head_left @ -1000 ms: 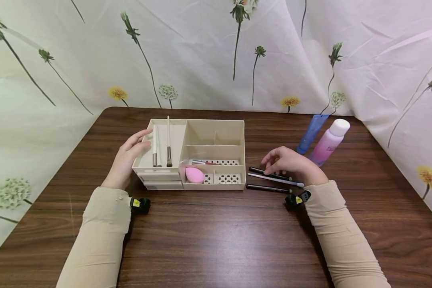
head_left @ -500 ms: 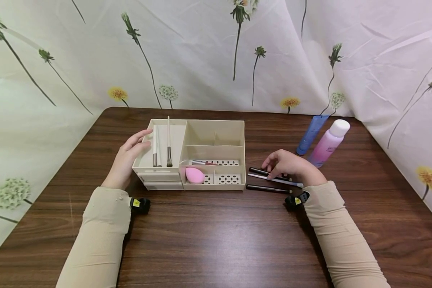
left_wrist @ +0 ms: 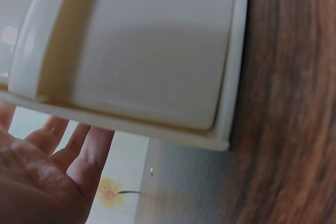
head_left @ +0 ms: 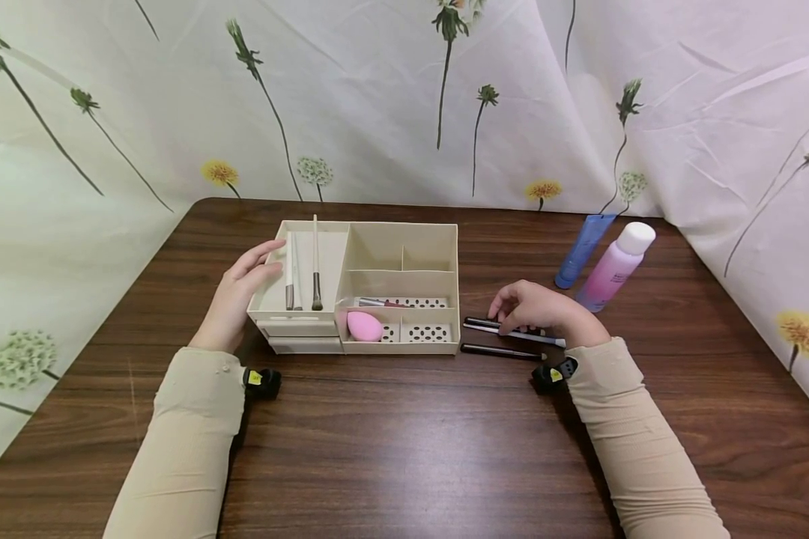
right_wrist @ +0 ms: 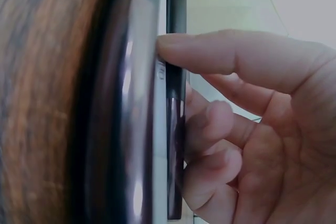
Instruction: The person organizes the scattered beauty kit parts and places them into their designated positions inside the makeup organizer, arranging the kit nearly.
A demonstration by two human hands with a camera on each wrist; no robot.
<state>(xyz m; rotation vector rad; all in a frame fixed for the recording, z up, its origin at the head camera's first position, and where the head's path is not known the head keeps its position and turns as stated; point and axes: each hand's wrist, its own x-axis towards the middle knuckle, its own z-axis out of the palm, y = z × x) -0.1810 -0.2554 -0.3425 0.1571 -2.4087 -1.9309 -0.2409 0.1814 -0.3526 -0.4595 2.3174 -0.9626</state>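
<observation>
A cream desk organizer with compartments stands on the table. My left hand rests its fingers against the organizer's left side, loosely bent. To the right of it lie three makeup brushes side by side. My right hand is over the back two, a black makeup brush and a white-handled makeup brush. Its thumb touches the white handle, and curled fingers lie along the black one's far side. Their exact grip is partly hidden. A second black brush lies nearest the front.
White brushes and a dark-bristled brush lie in the organizer's left tray. A pink makeup sponge and a lip gloss tube sit in its front compartments. A blue tube and a pink bottle stand at the back right.
My right thumb has shifted forward from the back black brush to the white-handled one. The white-handled brush has moved close against the black one. My left hand stays put.
</observation>
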